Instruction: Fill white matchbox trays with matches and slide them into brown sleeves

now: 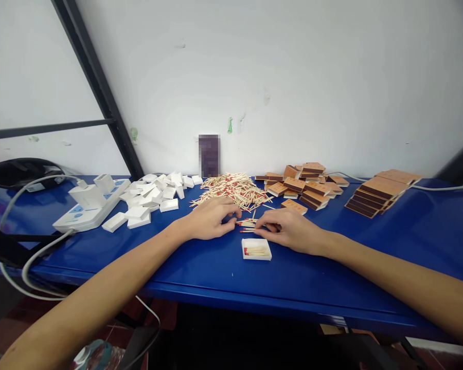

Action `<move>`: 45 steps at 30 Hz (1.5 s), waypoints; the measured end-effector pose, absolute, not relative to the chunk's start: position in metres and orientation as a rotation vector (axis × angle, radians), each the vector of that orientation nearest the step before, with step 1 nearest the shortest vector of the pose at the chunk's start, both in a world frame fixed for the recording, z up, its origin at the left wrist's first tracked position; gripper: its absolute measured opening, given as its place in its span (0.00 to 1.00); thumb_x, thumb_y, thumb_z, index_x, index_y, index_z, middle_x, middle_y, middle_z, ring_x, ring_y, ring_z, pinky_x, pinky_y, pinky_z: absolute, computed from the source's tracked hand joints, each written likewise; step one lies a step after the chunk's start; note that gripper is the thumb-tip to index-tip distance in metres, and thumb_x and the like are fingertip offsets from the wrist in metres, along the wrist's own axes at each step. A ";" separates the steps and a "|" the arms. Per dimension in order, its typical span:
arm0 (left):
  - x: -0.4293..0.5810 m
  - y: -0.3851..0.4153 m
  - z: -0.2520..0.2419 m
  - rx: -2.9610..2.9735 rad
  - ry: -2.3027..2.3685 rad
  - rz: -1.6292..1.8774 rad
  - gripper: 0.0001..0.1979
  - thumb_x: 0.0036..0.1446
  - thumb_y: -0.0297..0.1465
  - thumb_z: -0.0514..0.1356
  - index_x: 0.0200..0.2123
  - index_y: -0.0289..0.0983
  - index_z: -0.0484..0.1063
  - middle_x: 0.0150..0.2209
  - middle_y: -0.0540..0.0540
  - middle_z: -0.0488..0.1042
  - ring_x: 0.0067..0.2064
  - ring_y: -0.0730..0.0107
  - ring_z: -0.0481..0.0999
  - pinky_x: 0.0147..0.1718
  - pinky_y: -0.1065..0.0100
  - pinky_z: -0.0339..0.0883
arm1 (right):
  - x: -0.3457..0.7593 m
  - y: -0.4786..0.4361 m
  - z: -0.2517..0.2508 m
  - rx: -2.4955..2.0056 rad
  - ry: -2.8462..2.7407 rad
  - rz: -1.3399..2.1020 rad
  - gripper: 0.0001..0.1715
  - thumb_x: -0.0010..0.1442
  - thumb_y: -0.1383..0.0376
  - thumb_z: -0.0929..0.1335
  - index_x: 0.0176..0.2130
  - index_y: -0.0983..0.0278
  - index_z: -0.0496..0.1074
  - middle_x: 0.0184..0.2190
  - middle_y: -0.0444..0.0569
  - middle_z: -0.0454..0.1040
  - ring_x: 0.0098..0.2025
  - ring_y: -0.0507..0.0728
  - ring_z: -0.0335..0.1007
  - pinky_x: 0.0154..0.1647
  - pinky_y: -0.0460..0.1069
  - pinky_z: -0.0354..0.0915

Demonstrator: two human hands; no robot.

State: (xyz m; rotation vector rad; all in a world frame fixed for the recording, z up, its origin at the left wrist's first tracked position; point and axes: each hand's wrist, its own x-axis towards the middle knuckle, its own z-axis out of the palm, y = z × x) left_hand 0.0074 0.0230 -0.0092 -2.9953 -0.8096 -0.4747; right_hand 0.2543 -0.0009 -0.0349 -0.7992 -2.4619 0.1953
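My left hand (216, 218) rests on the blue table, its thumb and fingers curled but apart, at the head ends of a small bunch of matches (247, 222). From the other side my right hand (287, 228) has its thumb and fingertips closed on the stick ends of matches in that bunch. Just in front of the hands lies a white matchbox tray (269, 245) with several red-headed matches (255, 251) inside. Behind my hands is a large loose heap of matches (235, 187).
White empty matchbox trays (154, 190) are piled at left, beside a power strip (96, 213) with plugs and cables. Matchbox sleeves (308, 185) lie heaped at right, with a neater stack (381, 190) farther right. A blurred dark rectangle (209, 154) stands against the wall.
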 end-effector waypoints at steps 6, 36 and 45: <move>0.006 0.022 -0.008 -3.041 -0.742 -0.467 0.11 0.59 0.26 0.54 0.42 0.38 0.75 0.37 0.46 0.70 0.40 0.66 0.69 0.40 0.65 0.63 | 0.255 -0.001 -0.034 -0.808 -2.501 0.229 0.12 0.65 0.62 0.66 0.36 0.64 0.77 0.25 0.45 0.73 0.25 0.51 0.65 0.27 0.46 0.58; 0.007 0.016 -0.005 -3.082 -0.720 -0.475 0.12 0.55 0.32 0.59 0.41 0.36 0.75 0.38 0.45 0.70 0.41 0.64 0.70 0.43 0.64 0.65 | 0.251 -0.022 -0.023 -0.646 -2.604 0.264 0.15 0.58 0.54 0.70 0.35 0.64 0.72 0.28 0.44 0.70 0.29 0.52 0.61 0.35 0.49 0.57; 0.007 0.014 -0.003 -3.072 -0.732 -0.449 0.11 0.55 0.32 0.58 0.41 0.36 0.75 0.37 0.45 0.70 0.40 0.64 0.70 0.41 0.64 0.65 | 0.250 -0.030 -0.021 -0.540 -2.630 0.294 0.14 0.62 0.56 0.66 0.38 0.64 0.71 0.29 0.46 0.70 0.30 0.53 0.62 0.35 0.49 0.57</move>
